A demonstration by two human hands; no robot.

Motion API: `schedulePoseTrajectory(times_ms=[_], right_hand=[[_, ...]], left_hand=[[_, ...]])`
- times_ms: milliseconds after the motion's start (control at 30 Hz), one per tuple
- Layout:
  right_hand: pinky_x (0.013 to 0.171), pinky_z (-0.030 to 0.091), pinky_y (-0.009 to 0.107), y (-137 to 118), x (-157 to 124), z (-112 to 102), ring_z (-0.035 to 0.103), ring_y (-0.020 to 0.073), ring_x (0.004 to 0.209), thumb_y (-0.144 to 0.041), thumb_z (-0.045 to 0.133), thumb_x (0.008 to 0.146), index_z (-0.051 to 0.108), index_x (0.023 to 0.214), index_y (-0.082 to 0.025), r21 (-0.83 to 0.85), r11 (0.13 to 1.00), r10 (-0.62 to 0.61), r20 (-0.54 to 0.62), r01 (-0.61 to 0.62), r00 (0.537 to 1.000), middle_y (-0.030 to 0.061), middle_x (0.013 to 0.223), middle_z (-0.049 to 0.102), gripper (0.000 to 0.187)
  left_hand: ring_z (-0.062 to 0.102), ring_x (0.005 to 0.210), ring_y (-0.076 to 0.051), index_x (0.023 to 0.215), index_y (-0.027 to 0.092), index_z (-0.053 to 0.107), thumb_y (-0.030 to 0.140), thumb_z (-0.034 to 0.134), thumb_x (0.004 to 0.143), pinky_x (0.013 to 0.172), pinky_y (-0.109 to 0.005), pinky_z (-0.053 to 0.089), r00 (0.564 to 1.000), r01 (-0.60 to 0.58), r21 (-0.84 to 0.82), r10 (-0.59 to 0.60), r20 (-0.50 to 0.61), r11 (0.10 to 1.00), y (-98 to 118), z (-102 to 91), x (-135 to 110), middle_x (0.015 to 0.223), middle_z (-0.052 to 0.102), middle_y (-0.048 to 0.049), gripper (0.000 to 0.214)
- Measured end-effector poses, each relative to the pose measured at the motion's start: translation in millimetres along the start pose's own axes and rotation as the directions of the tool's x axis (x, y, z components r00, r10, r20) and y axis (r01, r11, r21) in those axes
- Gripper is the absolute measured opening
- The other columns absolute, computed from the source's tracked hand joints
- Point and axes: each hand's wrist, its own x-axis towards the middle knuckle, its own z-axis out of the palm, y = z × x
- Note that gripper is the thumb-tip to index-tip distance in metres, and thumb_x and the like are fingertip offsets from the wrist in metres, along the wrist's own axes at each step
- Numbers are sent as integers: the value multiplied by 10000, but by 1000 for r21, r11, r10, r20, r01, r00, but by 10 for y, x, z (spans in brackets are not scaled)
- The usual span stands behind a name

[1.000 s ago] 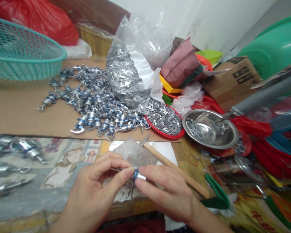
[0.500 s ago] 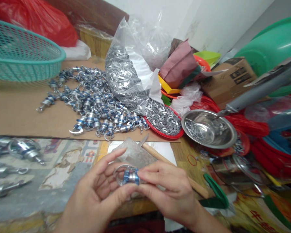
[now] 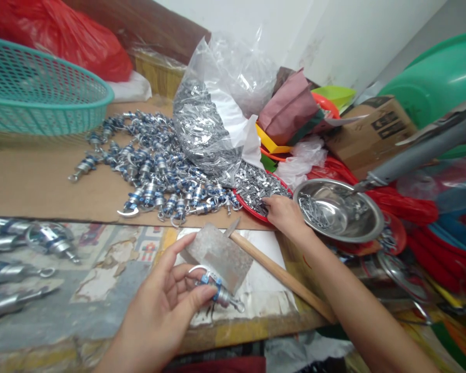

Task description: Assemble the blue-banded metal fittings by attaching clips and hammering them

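Observation:
My left hand (image 3: 166,305) pinches a small silver and blue swivel clip (image 3: 216,290) between thumb and fingers, just in front of a grey metal block (image 3: 217,255). My right hand (image 3: 281,213) is stretched out to the red tray (image 3: 252,207) heaped with small flat metal pieces; its fingers curl down into the pieces, and I cannot make out what they grip. A hammer with a wooden handle (image 3: 279,273) lies between the two hands.
A pile of finished blue and silver clips (image 3: 155,166) lies on cardboard (image 3: 31,181). A clear bag of metal pieces (image 3: 209,119), a steel bowl (image 3: 339,210), a teal basket (image 3: 39,93), a cardboard box (image 3: 373,129) and more clips at the left edge (image 3: 19,243) surround the work spot.
My right hand let go of the clip and reached forward to the red tray. My left hand keeps the clip, now lowered beside the metal block.

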Motion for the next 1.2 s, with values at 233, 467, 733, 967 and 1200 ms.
schedulePoseTrajectory(times_ms=[233, 467, 733, 967, 1200], right_hand=[[665, 527, 266, -282, -316, -299, 657, 149, 731, -177, 485, 880, 621, 958, -101, 359, 931, -67, -4, 64, 998, 57, 812, 686, 175], [612, 467, 201, -899, -959, -371, 587, 103, 660, -153, 574, 839, 649, 722, -155, 690, 620, -526, 13, 372, 850, -3, 679, 634, 139], [747, 538, 266, -896, -978, -182, 663, 161, 825, -22, 451, 840, 629, 901, -85, 400, 438, -686, -430, 805, 587, 121, 880, 708, 198], [768, 565, 278, -968, -1007, -319, 693, 177, 791, -132, 347, 932, 618, 767, -111, 187, 396, -801, -409, 899, 437, 123, 842, 728, 318], [728, 575, 314, -1001, -1128, -390, 686, 203, 794, -115, 314, 905, 628, 797, -129, -34, 437, -881, -219, 899, 420, 132, 873, 723, 332]], left_hand=[[646, 654, -132, 1265, 195, 370, 169, 753, 555, 643, -212, 538, 999, 37, -30, -37, -13, 999, 3, -54, 86, 615, 649, 72, 807], [636, 620, -120, 1261, 213, 358, 156, 764, 570, 619, -205, 528, 998, 53, -69, -51, 32, 996, 0, -65, 95, 618, 667, 66, 804], [638, 627, -138, 1270, 192, 356, 166, 762, 587, 615, -234, 528, 998, 38, -97, -33, 54, 995, -57, -87, 107, 632, 667, 49, 795], [620, 607, -118, 1248, 173, 386, 153, 744, 580, 597, -197, 515, 999, 27, -94, -25, 21, 995, -31, -66, 92, 609, 659, 53, 759], [639, 607, -134, 1234, 180, 408, 154, 744, 576, 596, -210, 527, 1000, 13, -71, -13, 1, 997, -40, -72, 100, 612, 671, 45, 739]])
